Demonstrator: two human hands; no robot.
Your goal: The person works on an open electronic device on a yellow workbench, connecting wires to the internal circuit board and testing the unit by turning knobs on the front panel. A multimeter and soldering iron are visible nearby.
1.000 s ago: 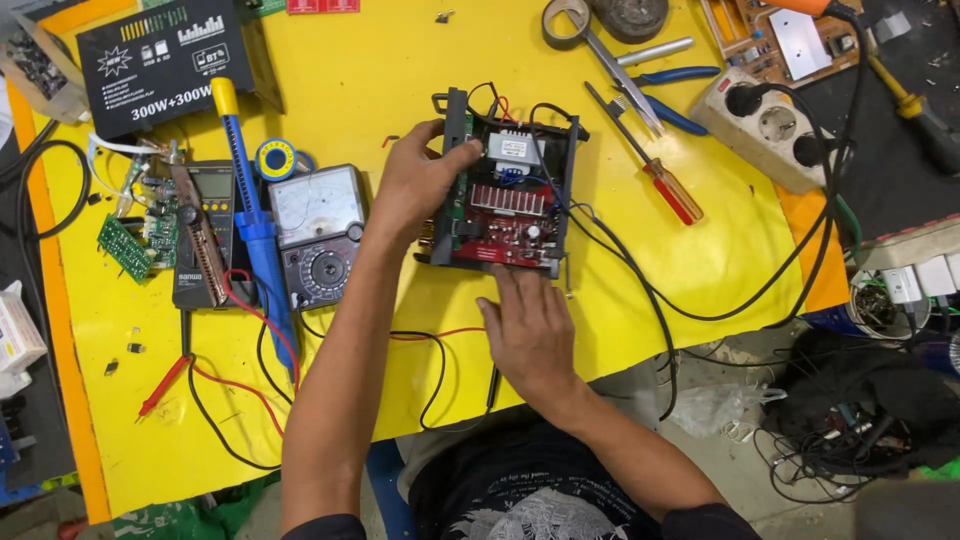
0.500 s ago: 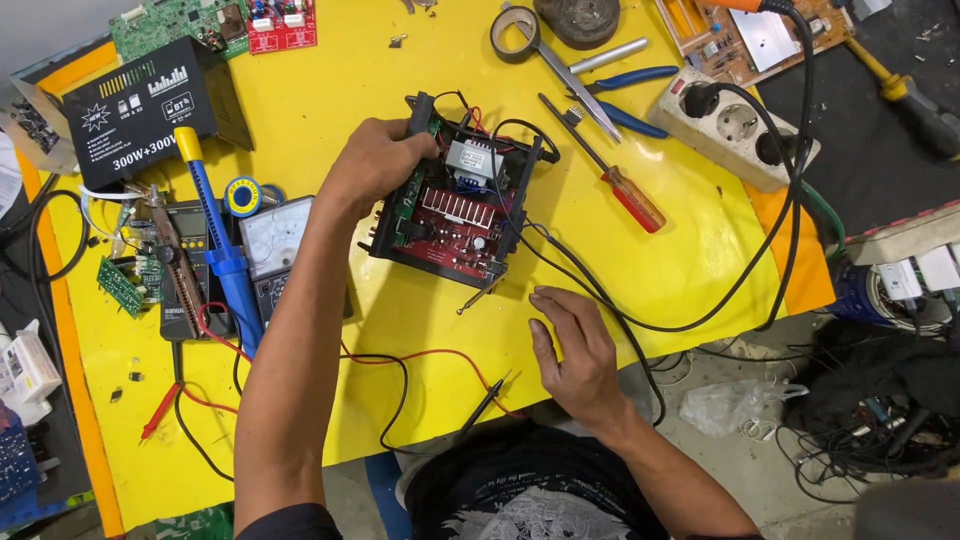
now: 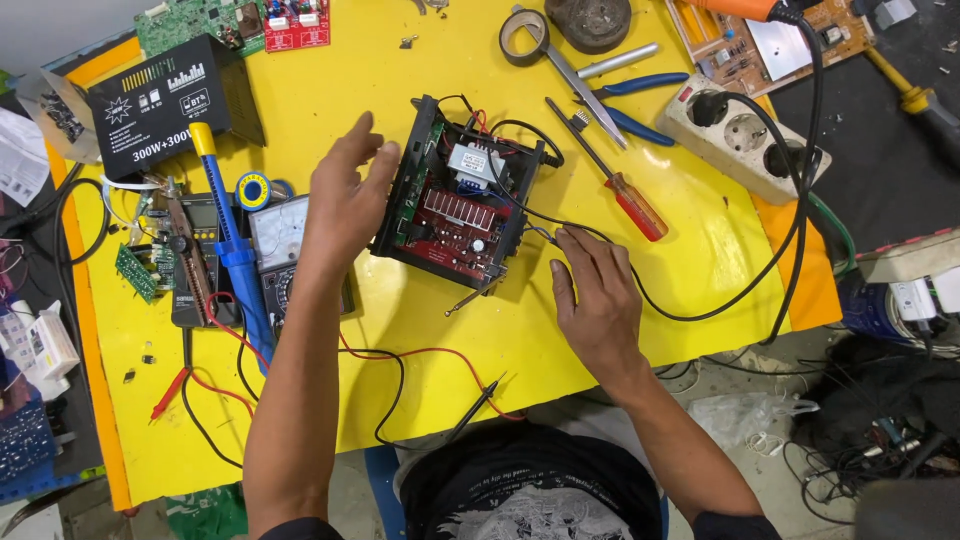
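**Open amplifier chassis on yellow worktop, both hands at its sides**

The yellow worktop (image 3: 420, 380) carries the whole job and is crowded along its edges, leaving the middle for the unit in hand. There sits an open black amplifier chassis (image 3: 455, 205), lid off, its red circuit board and small transformer exposed and turned at an angle toward the person. A black cable (image 3: 700, 310) runs from it in a loop across the worktop.

The left hand (image 3: 345, 200) is open with fingers spread, resting against the chassis's left wall, apparently to steady it. The right hand (image 3: 595, 295) lies released, fingers flat on the worktop just right of the chassis, over the thin wires leaving it; it grasps nothing.

A white power strip (image 3: 745, 135) lies at upper right, well apart. An analogue multimeter (image 3: 280, 235) lies just left of the left wrist, its red lead trailing to the near edge. A blue-handled soldering tool (image 3: 230, 240) lies beside it. A red-handled screwdriver (image 3: 625, 195) and blue pliers (image 3: 625, 100) lie within reach on the right. A tape roll (image 3: 525, 35) sits at the far edge.
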